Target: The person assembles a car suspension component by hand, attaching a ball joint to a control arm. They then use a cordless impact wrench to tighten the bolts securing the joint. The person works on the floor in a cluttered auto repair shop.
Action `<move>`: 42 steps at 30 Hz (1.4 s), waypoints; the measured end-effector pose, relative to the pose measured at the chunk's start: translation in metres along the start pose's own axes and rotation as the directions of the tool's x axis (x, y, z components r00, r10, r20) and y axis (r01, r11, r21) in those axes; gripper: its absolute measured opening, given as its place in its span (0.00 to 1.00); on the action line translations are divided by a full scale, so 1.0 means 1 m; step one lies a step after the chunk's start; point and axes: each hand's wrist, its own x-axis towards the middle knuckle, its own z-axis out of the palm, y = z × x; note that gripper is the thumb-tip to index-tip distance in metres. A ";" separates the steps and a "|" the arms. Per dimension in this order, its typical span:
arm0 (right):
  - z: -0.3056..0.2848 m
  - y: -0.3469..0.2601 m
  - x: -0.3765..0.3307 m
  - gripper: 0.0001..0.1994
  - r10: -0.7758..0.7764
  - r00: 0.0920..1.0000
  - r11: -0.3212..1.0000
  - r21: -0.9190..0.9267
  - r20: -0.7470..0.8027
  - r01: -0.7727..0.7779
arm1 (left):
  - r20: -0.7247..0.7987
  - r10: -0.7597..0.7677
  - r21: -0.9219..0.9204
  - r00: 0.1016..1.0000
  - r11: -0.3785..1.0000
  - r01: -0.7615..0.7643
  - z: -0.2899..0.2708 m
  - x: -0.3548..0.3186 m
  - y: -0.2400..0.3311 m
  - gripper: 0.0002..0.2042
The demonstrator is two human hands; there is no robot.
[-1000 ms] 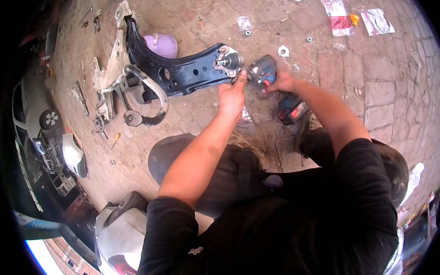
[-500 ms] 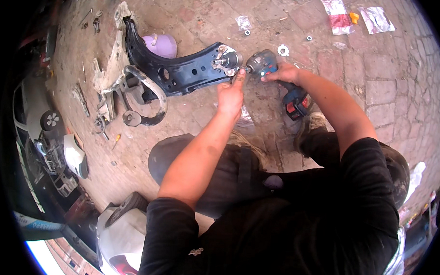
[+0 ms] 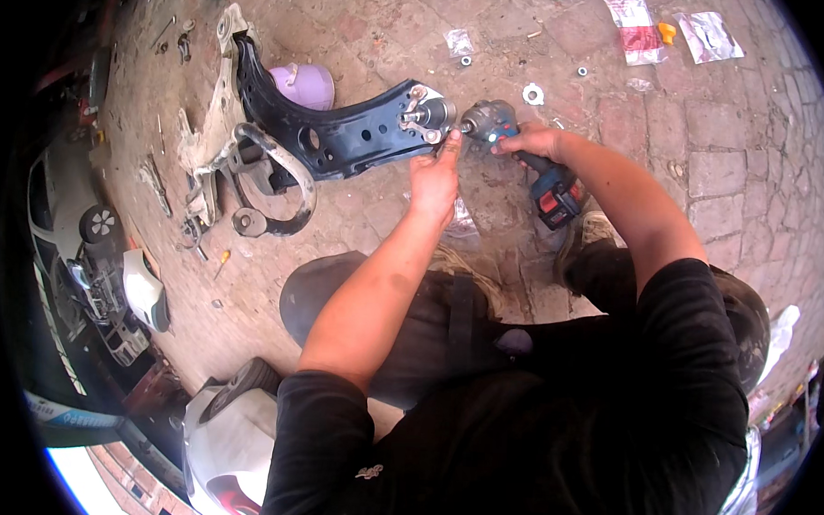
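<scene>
A black car control arm [image 3: 366, 138] lies across a dirty metal subframe [image 3: 219, 105], with a ball joint [image 3: 435, 111] at its right end. My left hand [image 3: 433, 181] is closed around that end from below, its thumb up next to the bolt there. The fingers under the arm are partly hidden. In my right hand [image 3: 534, 142] is the handle of a blue and black cordless impact driver [image 3: 491, 121], held on its side. Its nose points left, close to my left thumb and the joint's edge. Whether it touches a bolt I cannot tell.
A purple bucket [image 3: 304, 86] stands behind the arm. Beyond the driver lie a flat washer-like plate [image 3: 532, 94], nuts [image 3: 582, 72] and plastic bags [image 3: 708, 37]. A curved stabiliser bar [image 3: 296, 194] lies nearer. Cars [image 3: 233, 442] stand at the left, and a yellow-handled screwdriver [image 3: 222, 260] is on the ground.
Almost nothing differs. The whole view has shifted slightly, and both hands stay at the ball joint end with the driver in nearly the same pose.
</scene>
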 end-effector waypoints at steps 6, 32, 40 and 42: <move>0.002 -0.003 -0.001 0.22 0.047 0.999 0.999 -0.007 0.022 -0.046 | 0.009 0.023 -0.014 1.000 1.000 -0.023 0.000 0.000 0.000 0.11; -0.004 0.002 0.006 0.16 0.066 0.997 0.998 -0.004 0.041 -0.066 | 0.038 0.026 0.022 0.999 0.999 -0.027 -0.002 0.002 -0.002 0.12; -0.010 0.011 0.016 0.21 0.067 0.997 0.998 -0.023 0.041 -0.067 | 0.036 0.021 0.015 0.999 1.000 -0.022 -0.004 0.006 -0.009 0.10; -0.006 0.004 0.013 0.21 0.058 0.997 0.998 -0.036 0.043 -0.057 | 0.023 0.025 0.022 0.999 0.999 -0.025 -0.006 0.005 -0.009 0.09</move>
